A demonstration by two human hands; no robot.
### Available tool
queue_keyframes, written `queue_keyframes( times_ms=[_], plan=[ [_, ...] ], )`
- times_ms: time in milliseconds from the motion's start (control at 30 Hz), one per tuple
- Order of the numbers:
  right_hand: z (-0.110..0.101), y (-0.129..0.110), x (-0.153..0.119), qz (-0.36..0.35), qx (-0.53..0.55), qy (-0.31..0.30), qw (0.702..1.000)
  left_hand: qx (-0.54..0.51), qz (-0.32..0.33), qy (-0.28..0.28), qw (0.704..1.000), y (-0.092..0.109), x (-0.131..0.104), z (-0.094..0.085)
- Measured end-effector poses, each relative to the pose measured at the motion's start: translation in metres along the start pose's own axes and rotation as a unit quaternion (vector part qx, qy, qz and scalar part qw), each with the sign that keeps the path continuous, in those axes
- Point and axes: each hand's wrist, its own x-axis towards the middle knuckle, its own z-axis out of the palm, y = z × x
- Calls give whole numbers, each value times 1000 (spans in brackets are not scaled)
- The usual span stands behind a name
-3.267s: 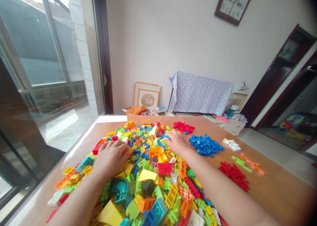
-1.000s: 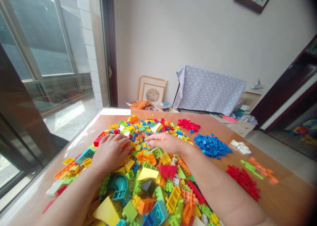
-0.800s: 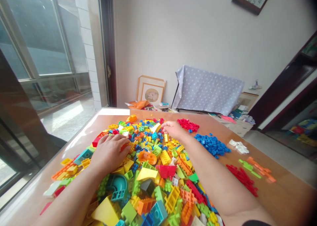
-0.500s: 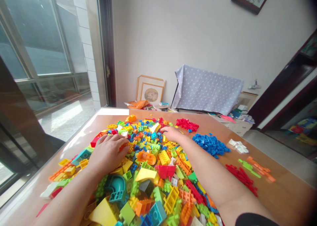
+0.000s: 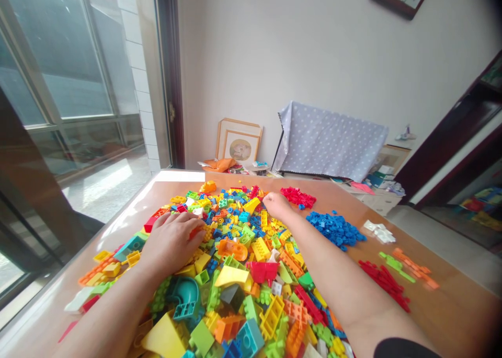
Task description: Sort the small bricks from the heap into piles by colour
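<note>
A large mixed pile of plastic building bricks (image 5: 235,248) in many colours lies in front of me. My left hand (image 5: 172,240) rests on its left side, unmoving, fingers draped over the bricks. An orange-red brick (image 5: 195,232) shows beneath the fingertips. At the pile's far right edge is my right hand (image 5: 277,205), its fingers curled together; whatever they pinch, if anything, is hidden. Just left of it lies a yellow sloped piece (image 5: 251,205). Beyond that hand sits a heap of small red bricks (image 5: 298,197).
On the table's right side lie a heap of blue bricks (image 5: 335,230), white pieces (image 5: 379,231), long red pieces (image 5: 384,284), lime-green pieces (image 5: 397,266) and orange pieces (image 5: 416,268). Behind the table stand a cloth-covered object (image 5: 331,141) and a framed picture (image 5: 240,145).
My right hand has shifted slightly right and its fingers have curled in. The yellow sloped piece beside it has changed position. My left hand has stayed in place.
</note>
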Motion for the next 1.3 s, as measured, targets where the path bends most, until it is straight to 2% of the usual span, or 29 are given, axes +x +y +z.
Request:
queue_keyframes(
  times_ms=[100,233,367,467,533,600,633,667,800,867,1033,1300],
  plan=[
    [1,-4,6,-6,13,13,1000,-2,3,-1,1000,0,0,0],
    [10,-15,5,-54,37,-36,997,1,3,-1,1000,0,1,-1],
    [14,-25,-6,-70,65,-59,994,5,6,-2,1000,2,1,-2],
    [9,-35,-19,-70,96,-86,989,6,4,-2,1000,2,0,-3],
    [3,-44,-28,-77,156,-141,974,7,1,0,1000,2,0,-3],
    [-3,-53,-34,-97,239,-210,943,8,0,3,1000,2,-1,-2],
    [-6,-57,-34,-106,270,-227,930,7,1,4,1000,2,-1,-2],
    [-8,-59,-33,-109,278,-217,929,7,3,6,1000,1,-1,-1],
    [-9,-49,-14,-61,162,-47,984,1,5,14,1000,0,0,0],
    [-7,-36,-3,-42,107,-13,993,-3,5,15,1000,0,0,0],
    [5,-16,5,-54,-3,-33,998,-1,11,10,1000,-1,0,-1],
    [19,-36,12,-25,-109,-79,991,-1,11,11,1000,-2,0,0]
  ],
)
